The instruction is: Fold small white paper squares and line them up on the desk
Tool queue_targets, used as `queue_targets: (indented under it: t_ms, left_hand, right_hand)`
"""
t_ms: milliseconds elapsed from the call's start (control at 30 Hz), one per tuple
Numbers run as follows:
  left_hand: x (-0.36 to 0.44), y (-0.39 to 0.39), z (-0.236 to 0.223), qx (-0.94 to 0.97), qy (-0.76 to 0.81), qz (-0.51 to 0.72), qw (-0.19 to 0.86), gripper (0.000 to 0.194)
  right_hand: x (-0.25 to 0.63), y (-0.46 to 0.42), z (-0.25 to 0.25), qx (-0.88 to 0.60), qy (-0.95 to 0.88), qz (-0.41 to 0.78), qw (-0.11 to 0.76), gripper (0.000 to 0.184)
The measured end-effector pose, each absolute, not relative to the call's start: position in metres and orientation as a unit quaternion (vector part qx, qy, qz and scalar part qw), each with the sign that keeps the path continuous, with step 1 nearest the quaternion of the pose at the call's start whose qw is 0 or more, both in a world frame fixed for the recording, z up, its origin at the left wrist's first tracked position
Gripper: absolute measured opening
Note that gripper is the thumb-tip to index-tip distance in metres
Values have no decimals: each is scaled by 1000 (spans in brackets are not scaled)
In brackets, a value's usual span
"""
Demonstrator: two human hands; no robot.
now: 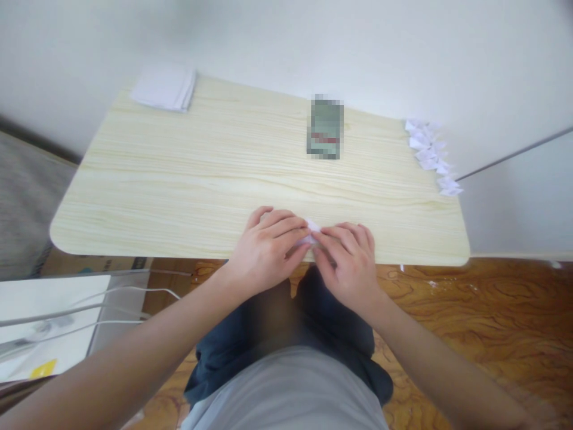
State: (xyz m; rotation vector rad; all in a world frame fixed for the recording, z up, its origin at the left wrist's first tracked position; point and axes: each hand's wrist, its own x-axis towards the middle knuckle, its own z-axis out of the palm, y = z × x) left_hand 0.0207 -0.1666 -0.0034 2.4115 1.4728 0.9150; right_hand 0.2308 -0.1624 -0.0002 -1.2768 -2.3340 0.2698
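Observation:
A small piece of folded white paper [312, 226] is held between my two hands at the table's front edge, mostly hidden by the fingers. My left hand [274, 242] grips its left side, thumb below and fingers above. From the right, my right hand [347, 254] pinches the paper with thumb and index finger, its other fingers curled. Several folded white paper pieces [427, 152] lie in a row along the table's right edge. At the far left corner rests a stack of white paper sheets [163, 88].
The pale wood-grain table [201, 155] stands against a white wall. A pixelated phone-like object [325, 128] lies near its back edge. White cables [120, 292] run over a white surface [27, 304] at lower left. Paper scraps [432, 283] dot the brown wood-patterned floor [492, 334].

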Motion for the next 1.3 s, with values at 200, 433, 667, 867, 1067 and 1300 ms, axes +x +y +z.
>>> queue_targets:
  t_ms: [200, 433, 667, 867, 1067, 1300]
  left_hand:
    - [10, -179, 3, 811, 481, 303, 139, 25]
    - [-1, -177, 4, 822, 456, 291, 178, 21]
    - [2, -181, 0, 827, 454, 298, 145, 18]
    - [5, -183, 0, 829, 454, 302, 126, 14]
    - [7, -185, 2, 822, 472, 291, 130, 13]
    - [8, -188, 3, 817, 490, 279, 119, 12]
  right_hand:
    - [237, -165, -4, -416, -853, 146, 281, 25]
    - [243, -156, -2, -385, -868, 172, 264, 18]
    - [240, -154, -1, -386, -867, 177, 260, 19]
    - [232, -158, 3, -408, -861, 169, 251, 16]
    - [228, -159, 9, -412, -867, 161, 229, 14]
    - [225, -161, 13, -416, -871, 148, 215, 13]
